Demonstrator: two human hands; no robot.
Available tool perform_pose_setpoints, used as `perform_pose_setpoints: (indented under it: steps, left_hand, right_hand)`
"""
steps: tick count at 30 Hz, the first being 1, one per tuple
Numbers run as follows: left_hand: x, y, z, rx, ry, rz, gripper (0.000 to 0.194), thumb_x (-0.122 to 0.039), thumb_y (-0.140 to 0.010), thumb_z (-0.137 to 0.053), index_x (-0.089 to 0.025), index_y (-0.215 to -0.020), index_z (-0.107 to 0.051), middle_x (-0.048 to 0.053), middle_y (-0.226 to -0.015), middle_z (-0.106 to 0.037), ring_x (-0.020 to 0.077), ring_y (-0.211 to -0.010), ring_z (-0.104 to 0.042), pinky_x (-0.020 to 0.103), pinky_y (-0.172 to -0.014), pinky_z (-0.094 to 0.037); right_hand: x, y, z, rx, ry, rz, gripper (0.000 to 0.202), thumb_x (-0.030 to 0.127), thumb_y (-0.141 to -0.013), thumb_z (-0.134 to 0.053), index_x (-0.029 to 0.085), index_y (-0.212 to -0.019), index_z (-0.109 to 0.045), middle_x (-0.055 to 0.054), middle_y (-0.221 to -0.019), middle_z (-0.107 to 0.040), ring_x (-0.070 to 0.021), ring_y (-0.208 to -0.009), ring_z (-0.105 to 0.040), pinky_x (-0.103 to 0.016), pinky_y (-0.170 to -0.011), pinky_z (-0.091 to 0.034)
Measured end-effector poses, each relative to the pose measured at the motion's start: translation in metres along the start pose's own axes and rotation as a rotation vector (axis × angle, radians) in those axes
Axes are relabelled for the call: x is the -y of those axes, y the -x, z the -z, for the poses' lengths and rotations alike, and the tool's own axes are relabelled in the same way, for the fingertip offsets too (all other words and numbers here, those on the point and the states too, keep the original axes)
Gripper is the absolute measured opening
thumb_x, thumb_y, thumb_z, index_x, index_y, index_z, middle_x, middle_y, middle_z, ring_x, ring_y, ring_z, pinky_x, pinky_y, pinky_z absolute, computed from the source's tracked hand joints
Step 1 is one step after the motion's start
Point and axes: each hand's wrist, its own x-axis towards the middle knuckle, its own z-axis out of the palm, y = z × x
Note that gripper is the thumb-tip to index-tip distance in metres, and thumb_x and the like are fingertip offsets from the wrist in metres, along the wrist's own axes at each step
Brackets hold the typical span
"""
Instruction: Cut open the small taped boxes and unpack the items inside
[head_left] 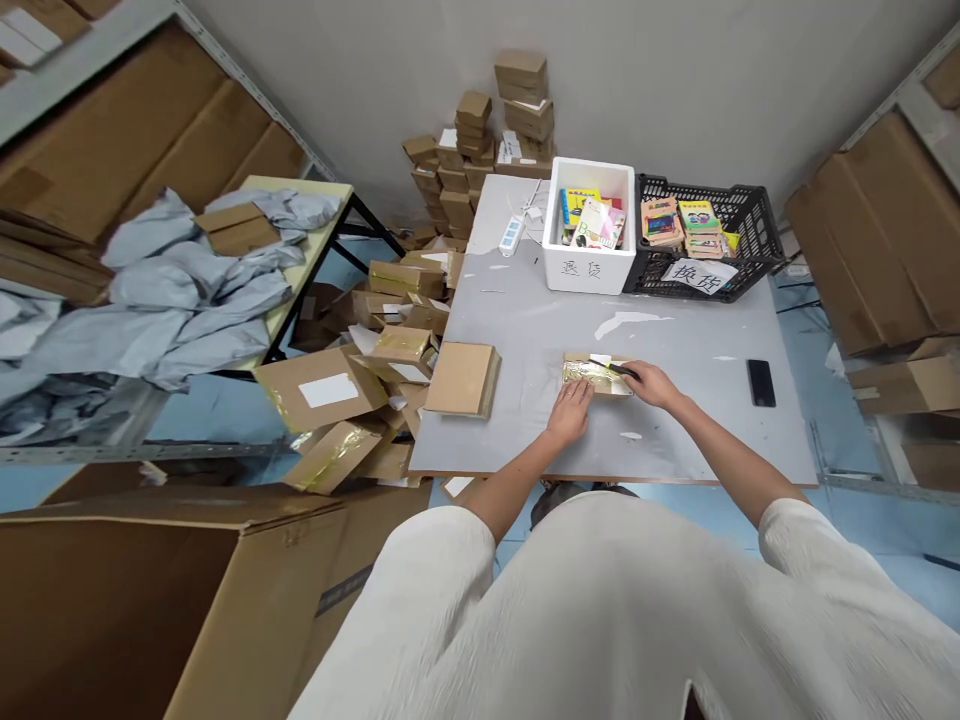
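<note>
On the grey table [517, 330] lies a small cardboard box [616, 383] with shiny tape over its top. My left hand [571, 408] rests on the box's near left part, fingers spread flat and holding nothing. At the box's right end, my right hand [651, 384] is closed round a black and yellow cutter [613, 367], which points left across the top of the box. A flat brown cardboard box [459, 379] sits to the left of my hands.
Books fill a white foam box [592, 270] and a black crate [757, 230] at the table's back. A phone [760, 383] lies right, a power strip [512, 235] back left. Parcels heap left of the table; a large open carton [292, 580] stands front left.
</note>
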Motion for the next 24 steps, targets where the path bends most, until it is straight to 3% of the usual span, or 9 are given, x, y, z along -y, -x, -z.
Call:
perform_pose_setpoints:
  steps: [3,8,17,24]
  left_hand:
    - [0.001,0.001,-0.002,0.013,0.014,-0.036,0.094,-0.017,-0.082,-0.058,-0.011,-0.173,-0.036,0.019,-0.182,-0.032,0.0344,-0.173,-0.022,0.058,-0.142,-0.011]
    - [0.004,0.004,-0.006,0.019,0.029,-0.068,0.096,-0.019,-0.083,-0.057,-0.011,-0.175,-0.031,0.019,-0.183,-0.029,0.0339,-0.174,-0.018,0.059,-0.142,-0.010]
    - [0.005,0.006,-0.009,0.011,0.013,-0.118,0.093,-0.018,-0.083,-0.056,-0.006,-0.172,-0.034,0.023,-0.182,-0.029,0.0330,-0.174,-0.017,0.058,-0.142,-0.011]
    - [0.007,0.008,-0.009,0.016,0.022,-0.126,0.099,-0.018,-0.082,-0.056,-0.011,-0.176,-0.028,0.019,-0.184,-0.027,0.0319,-0.174,-0.017,0.061,-0.142,-0.010]
  right_hand:
    - [0.021,-0.016,-0.009,0.118,0.146,0.027,0.038,0.035,-0.108,-0.054,0.025,-0.138,-0.075,-0.011,-0.136,-0.076,-0.0302,-0.122,-0.069,-0.037,-0.102,-0.053]
    - [0.037,-0.031,-0.016,0.180,0.283,0.030,0.038,0.036,-0.109,-0.053,0.027,-0.137,-0.077,-0.011,-0.130,-0.076,-0.0299,-0.115,-0.070,-0.034,-0.091,-0.053]
    - [0.045,-0.035,-0.014,0.196,0.345,0.037,0.037,0.037,-0.109,-0.053,0.027,-0.134,-0.078,-0.012,-0.125,-0.077,-0.0285,-0.110,-0.070,-0.033,-0.088,-0.050]
    - [0.045,-0.041,-0.008,0.234,0.368,0.050,0.035,0.038,-0.109,-0.053,0.028,-0.130,-0.080,-0.012,-0.124,-0.076,-0.0289,-0.105,-0.072,-0.034,-0.087,-0.050]
